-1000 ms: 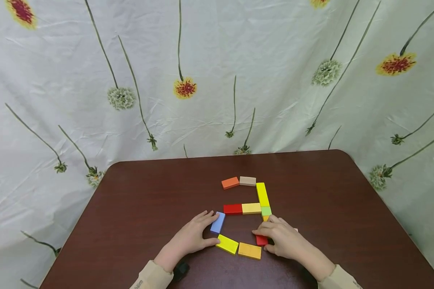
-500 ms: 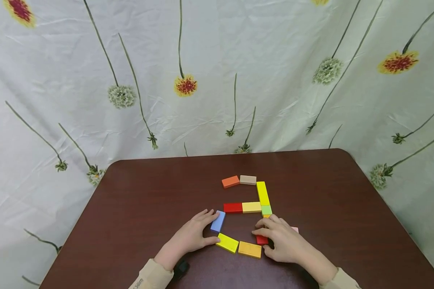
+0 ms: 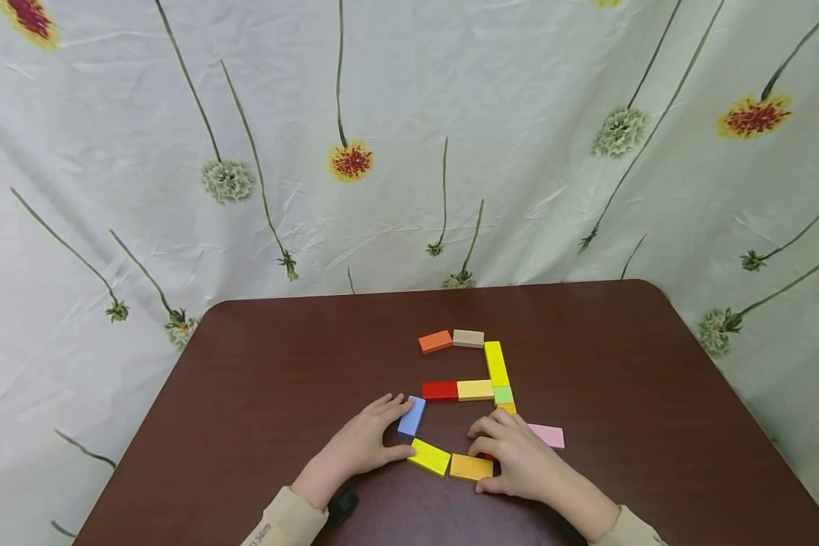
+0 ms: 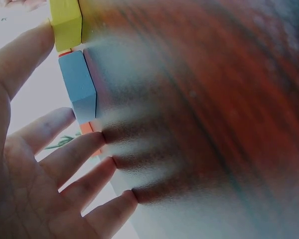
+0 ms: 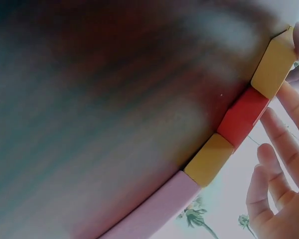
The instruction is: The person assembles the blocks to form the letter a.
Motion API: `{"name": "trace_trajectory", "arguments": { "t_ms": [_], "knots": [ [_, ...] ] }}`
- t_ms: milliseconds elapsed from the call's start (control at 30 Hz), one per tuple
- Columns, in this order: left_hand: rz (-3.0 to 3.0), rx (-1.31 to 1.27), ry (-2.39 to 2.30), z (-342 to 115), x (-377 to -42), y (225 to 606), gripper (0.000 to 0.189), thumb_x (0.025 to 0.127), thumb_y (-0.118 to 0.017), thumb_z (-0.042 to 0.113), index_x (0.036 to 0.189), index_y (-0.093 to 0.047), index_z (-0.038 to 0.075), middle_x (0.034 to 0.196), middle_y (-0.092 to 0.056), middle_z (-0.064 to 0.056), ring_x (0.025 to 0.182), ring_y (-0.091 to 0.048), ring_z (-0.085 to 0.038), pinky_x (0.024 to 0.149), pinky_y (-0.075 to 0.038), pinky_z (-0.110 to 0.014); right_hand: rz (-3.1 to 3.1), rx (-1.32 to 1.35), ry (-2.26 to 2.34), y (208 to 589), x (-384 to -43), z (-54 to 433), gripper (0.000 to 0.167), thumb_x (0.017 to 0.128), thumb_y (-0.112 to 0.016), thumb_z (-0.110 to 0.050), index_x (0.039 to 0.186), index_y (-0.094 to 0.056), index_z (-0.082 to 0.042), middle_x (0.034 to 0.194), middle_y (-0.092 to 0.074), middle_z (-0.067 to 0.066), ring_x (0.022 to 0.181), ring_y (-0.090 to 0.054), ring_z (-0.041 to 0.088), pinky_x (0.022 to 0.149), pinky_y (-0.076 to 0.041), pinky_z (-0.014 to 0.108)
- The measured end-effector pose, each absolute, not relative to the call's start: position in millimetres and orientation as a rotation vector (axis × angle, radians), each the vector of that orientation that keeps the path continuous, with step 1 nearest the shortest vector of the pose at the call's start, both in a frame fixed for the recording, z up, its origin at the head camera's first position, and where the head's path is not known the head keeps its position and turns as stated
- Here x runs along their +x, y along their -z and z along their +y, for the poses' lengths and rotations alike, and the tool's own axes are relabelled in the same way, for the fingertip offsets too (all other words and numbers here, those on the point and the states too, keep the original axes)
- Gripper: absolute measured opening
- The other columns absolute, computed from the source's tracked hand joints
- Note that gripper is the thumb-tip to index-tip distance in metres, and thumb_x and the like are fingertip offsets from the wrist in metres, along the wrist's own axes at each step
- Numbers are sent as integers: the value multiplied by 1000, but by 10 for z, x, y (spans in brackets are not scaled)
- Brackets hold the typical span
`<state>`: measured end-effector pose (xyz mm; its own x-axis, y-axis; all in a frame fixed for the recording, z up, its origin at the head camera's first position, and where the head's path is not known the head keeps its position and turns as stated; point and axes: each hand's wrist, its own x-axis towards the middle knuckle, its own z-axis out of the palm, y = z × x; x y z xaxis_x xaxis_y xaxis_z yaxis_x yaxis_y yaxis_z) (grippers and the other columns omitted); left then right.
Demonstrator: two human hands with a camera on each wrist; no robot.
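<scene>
In the head view my left hand (image 3: 358,447) lies with fingers spread. Its fingertips rest on the blue block (image 3: 410,418), and its thumb touches the left end of the yellow block (image 3: 428,457). To its right, an orange block (image 3: 467,467) continues the row. My right hand (image 3: 519,459) pinches the right end of this orange block, thumb on the near side and a finger on the far side. Beneath this hand a red block (image 5: 242,117) is mostly hidden from above. A pink block (image 3: 547,436) lies just beyond the right hand.
Farther back stand a red block (image 3: 440,390), a pale yellow block (image 3: 475,390), a green block (image 3: 503,394), a long yellow block (image 3: 496,364), a beige block (image 3: 468,338) and an orange-red block (image 3: 435,341). The brown table (image 3: 300,364) meets a flowered cloth (image 3: 409,152) behind.
My right hand has moved left from the red block to the orange block, uncovering the pink block. The left hand stays where it was.
</scene>
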<state>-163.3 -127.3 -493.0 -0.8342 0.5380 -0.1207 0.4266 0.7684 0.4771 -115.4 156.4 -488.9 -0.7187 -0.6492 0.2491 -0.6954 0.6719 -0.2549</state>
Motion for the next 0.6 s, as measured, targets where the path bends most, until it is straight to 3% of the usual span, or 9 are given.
{"name": "trace_trajectory", "arguments": {
  "t_ms": [600],
  "knots": [
    [2721,749,-635,-1273,-1631,4940,76,83,-77,42,147,-48,12,152,-45,-16,143,-36,-39,107,-41,-57,-2807,1123,-583,4860,-1137,1553,26,71,-87,-26,95,-76,-23,110,-63,-8,99,-47,11,82,-45,31]
  ]
}}
